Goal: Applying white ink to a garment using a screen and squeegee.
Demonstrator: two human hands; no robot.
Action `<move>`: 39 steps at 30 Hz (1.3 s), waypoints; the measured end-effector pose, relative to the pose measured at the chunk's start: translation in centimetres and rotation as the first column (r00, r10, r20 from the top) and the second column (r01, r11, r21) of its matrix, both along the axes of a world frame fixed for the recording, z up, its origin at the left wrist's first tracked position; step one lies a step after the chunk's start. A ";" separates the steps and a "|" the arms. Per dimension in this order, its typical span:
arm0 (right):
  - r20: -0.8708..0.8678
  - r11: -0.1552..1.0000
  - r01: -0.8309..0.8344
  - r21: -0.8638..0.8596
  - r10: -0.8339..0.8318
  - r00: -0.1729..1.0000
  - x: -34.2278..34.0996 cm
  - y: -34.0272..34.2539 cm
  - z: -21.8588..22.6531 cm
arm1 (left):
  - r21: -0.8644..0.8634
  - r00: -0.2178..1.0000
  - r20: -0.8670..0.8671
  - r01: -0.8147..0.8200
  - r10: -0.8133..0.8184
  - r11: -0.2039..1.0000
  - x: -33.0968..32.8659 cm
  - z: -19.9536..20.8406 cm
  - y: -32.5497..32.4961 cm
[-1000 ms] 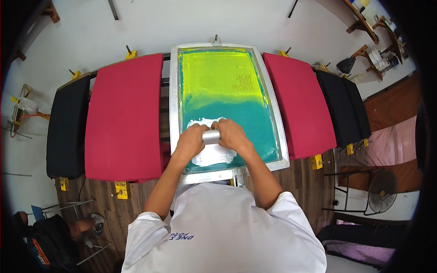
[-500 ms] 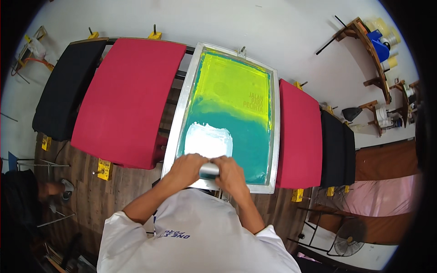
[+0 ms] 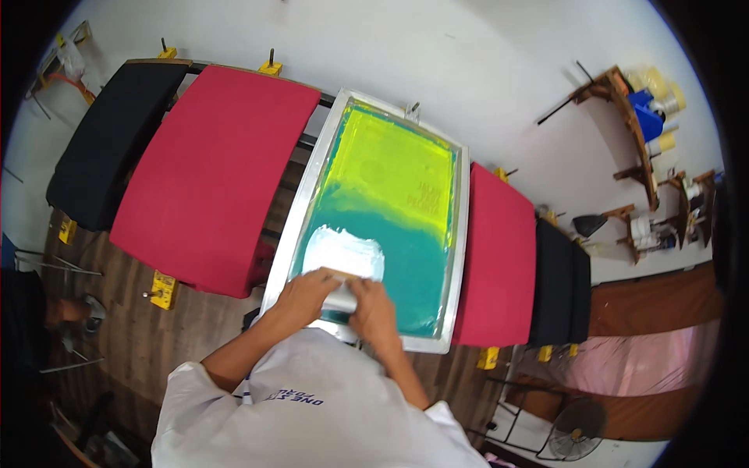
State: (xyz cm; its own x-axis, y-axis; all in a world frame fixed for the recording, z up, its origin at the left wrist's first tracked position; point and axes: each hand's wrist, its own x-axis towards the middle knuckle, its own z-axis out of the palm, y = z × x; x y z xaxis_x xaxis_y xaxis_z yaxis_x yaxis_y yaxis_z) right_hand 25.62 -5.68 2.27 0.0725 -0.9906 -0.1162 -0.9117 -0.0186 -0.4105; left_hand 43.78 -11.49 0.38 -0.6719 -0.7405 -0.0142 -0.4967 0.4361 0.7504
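Both hands: left hand (image 3: 306, 296) and right hand (image 3: 371, 309) meet at the lower centre of the frame, fingers curled tight around one squeegee.
Squeegee: short wooden-backed squeegee with a pale metal handle (image 3: 341, 292), gripped between the two hands, its blade resting on the near end of the screen.
Ink: white patch of ink (image 3: 344, 253) touching the squeegee, just above it in the frame.
Screen: rectangular printing screen in an aluminium frame (image 3: 460, 249), mesh yellow-green at the far end and teal at the near end, tilted slightly across the frame's centre.
Left pallets: red cloth-covered pallet (image 3: 211, 175) just beside the screen, then a black one (image 3: 109, 148) toward the upper left.
Right pallets: narrower red pallet (image 3: 499, 249) beside the screen, a black one (image 3: 558, 281) beyond it.
Clamps: yellow clamps (image 3: 162, 288) at the pallet ends.
Far right: wooden wall shelves (image 3: 624, 117) with rolls and containers.
Lower right: floor fan (image 3: 575, 438).
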 end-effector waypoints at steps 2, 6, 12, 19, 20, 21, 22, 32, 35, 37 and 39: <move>0.033 0.998 -0.003 0.063 0.001 0.999 0.7 1.8 1.3 | -0.051 0.999 0.028 0.021 -0.020 0.998 0.5 -0.3 2.1; 0.069 0.982 -0.031 0.184 0.019 0.997 0.2 1.5 3.2 | 0.033 0.991 0.074 0.105 -0.107 0.994 0.6 1.7 2.0; 0.022 0.997 -0.059 0.057 0.058 0.998 -2.9 -6.1 1.4 | -0.061 0.999 0.034 -0.022 0.024 0.998 -2.3 1.1 -4.7; 0.036 0.998 -0.059 0.002 0.059 0.998 -3.1 -5.8 -0.4 | -0.112 0.994 0.105 -0.019 0.031 0.994 -2.8 0.2 -4.1; 0.038 0.998 -0.059 0.009 0.059 0.998 -2.6 -4.9 -0.3 | -0.092 0.994 0.107 -0.026 0.036 0.995 -2.5 0.6 -3.3; 0.039 0.998 -0.056 0.020 0.055 0.998 -2.0 -3.7 0.1 | -0.111 0.995 0.099 -0.008 0.019 0.994 -2.0 0.4 -2.3; 0.038 0.998 -0.048 0.048 0.046 0.998 -1.4 -2.5 0.4 | -0.081 0.992 0.124 0.015 -0.005 0.997 -1.7 0.4 -1.5; 0.087 0.989 -0.062 0.133 0.051 0.995 -1.2 -1.2 2.7 | -0.040 0.971 0.203 0.139 -0.128 0.989 -1.1 2.4 -0.9; -0.008 0.996 -0.050 0.074 0.050 0.999 -2.5 -5.3 1.5 | -0.067 0.991 0.129 0.032 -0.023 0.997 -2.7 1.5 -4.4; 0.038 0.995 -0.067 0.074 0.065 0.997 -3.2 -7.1 0.7 | -0.056 0.994 0.107 0.007 -0.001 0.998 -3.4 0.2 -6.0; 0.089 0.993 -0.062 0.098 0.053 0.995 -3.5 -7.1 0.3 | -0.011 0.994 0.113 -0.001 0.002 1.000 -3.5 0.6 -5.9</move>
State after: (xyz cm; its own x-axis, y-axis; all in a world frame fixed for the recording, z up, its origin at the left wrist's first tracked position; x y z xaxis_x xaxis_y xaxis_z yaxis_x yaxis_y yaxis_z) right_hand 22.07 -12.78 2.60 0.1429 -0.9682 -0.2053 -0.8715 -0.0247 -0.4897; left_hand 40.26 -17.35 0.95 -0.6653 -0.7420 -0.0820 -0.5788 0.4433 0.6844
